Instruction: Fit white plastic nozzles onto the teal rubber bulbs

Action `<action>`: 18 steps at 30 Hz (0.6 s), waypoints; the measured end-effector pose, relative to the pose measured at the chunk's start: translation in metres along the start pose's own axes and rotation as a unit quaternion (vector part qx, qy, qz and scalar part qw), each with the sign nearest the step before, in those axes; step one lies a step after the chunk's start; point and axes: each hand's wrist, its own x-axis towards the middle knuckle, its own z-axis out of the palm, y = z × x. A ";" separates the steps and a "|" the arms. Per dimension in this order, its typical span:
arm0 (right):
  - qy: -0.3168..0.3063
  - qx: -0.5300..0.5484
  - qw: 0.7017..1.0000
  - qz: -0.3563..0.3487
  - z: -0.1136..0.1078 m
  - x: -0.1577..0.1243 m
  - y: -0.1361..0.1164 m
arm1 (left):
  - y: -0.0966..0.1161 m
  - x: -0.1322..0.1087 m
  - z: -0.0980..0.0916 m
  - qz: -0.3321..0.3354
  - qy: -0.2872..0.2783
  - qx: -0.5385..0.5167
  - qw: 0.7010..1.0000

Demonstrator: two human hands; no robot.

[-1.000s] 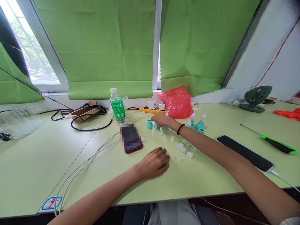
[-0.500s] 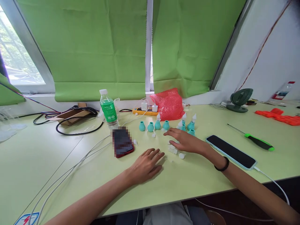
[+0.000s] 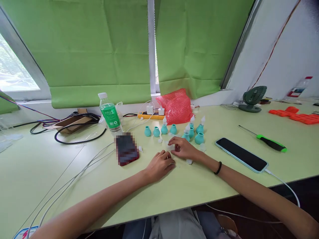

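Teal bulbs (image 3: 173, 129): eight (some white-tipped); left hand (image 3: 160, 164), right hand (image 3: 183, 150) adjacent.

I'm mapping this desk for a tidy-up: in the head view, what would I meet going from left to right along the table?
Cardboard box → water bottle → red phone → left hand → right hand → blue-cased phone → orange plastic parts.

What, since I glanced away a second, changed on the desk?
The right hand drew back from the teal bulbs toward the person, onto the small clear parts beside the left hand; whether it grips one is unclear. The left hand still rests on the desk; the water bottle is unmoved.
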 end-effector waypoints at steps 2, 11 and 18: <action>0.033 0.028 0.999 0.002 0.012 0.002 0.001 | -0.003 0.004 0.004 -0.012 0.032 -0.015 0.999; 0.034 0.018 0.999 -0.022 0.008 0.001 -0.002 | -0.014 0.005 0.001 -0.257 0.202 -0.313 0.891; 0.019 0.053 0.998 0.005 0.009 -0.002 -0.014 | -0.018 0.007 0.002 -0.307 0.220 -0.393 0.838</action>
